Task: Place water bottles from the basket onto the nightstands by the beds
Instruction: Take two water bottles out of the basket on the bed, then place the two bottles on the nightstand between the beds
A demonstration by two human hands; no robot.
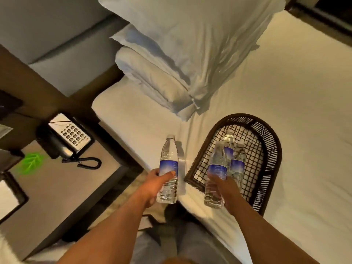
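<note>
Both hands grip bottles, the left hand one bottle and the right hand another bottle, and either could slip and fall while moving to the tabletop.

One view only, head-worn, aimed steeply downward and slightly forward from standing height. Close over both forearms at the bottom edge; white-sheeted bed filling the right, grey-topped wooden nightstand at the left. Wide-angle bending toward the frame edges.

Left hand and right hand, forearms extended, each grip closed.
</note>
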